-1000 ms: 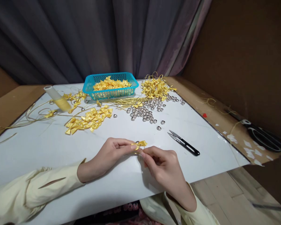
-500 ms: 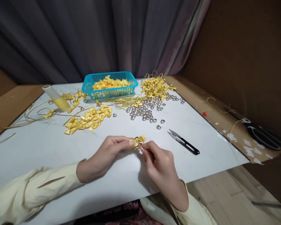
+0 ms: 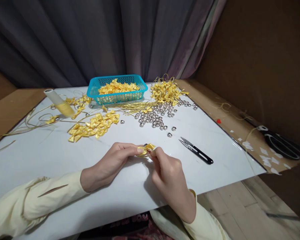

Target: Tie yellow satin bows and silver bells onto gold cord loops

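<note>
Head view: your left hand (image 3: pixel 110 163) and right hand (image 3: pixel 168 173) meet over the white tabletop's (image 3: pixel 215 133) near middle.
Hands: both pinch one small yellow satin ribbon bow (image 3: pixel 147 148), just above the surface.
Nearby: black thread snips (image 3: pixel 196 152) to your right; silver heart beads (image 3: pixel 153 118) beyond.
Risk: the pinch is light; slick ribbon likely slips or loosens if either hand eases.

a small yellow ribbon bow (image 3: pixel 147 148) is pinched between the fingertips of the left hand (image 3: pixel 110 164) and the right hand (image 3: pixel 168 173). it is held low over the white worktop (image 3: pixel 215 146), near the front edge; whether it touches the surface cannot be told. its glossy loops are spread sideways. the right loop is seen clearly, while the left loop is partly hidden by the left thumb. the knot is covered by fingertips.
</note>
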`<act>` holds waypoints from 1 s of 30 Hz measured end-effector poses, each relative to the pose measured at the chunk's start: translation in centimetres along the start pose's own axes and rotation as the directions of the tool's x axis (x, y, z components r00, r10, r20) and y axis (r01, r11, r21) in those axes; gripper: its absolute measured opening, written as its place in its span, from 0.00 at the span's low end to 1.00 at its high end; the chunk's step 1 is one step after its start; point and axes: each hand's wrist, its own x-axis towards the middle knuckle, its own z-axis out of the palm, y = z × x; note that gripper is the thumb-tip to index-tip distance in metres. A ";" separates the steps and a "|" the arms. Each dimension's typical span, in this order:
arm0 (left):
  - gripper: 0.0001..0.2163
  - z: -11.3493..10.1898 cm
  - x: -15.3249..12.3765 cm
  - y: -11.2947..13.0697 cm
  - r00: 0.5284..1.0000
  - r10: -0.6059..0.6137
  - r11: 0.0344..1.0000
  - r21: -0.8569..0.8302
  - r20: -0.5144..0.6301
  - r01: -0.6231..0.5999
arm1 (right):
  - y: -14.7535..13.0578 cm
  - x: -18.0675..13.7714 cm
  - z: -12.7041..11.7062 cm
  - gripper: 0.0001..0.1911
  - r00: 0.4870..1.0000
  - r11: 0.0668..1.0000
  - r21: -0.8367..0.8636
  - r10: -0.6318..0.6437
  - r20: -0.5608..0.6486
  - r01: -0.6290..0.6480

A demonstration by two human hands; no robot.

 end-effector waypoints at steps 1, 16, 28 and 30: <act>0.05 0.0 0.0 0.0 1.000 0.000 1.000 0.003 0.001 0.000 | -0.1 0.1 0.0 0.12 1.000 1.000 -0.014 0.000 -0.008 0.000; 0.05 0.1 0.1 0.1 0.999 -0.006 1.000 0.014 -0.052 0.006 | 0.2 0.4 0.4 0.11 0.999 0.999 0.018 0.038 0.017 -0.038; 0.08 -0.2 0.1 -0.4 0.991 0.084 0.989 0.132 -0.101 -0.071 | 1.4 -0.2 -0.2 0.10 0.987 0.985 0.132 0.096 0.130 -0.113; 0.09 -0.3 0.2 -0.5 0.990 0.091 0.985 0.152 -0.106 -0.075 | 1.3 -0.2 -0.2 0.11 0.989 0.986 0.127 0.093 0.117 -0.108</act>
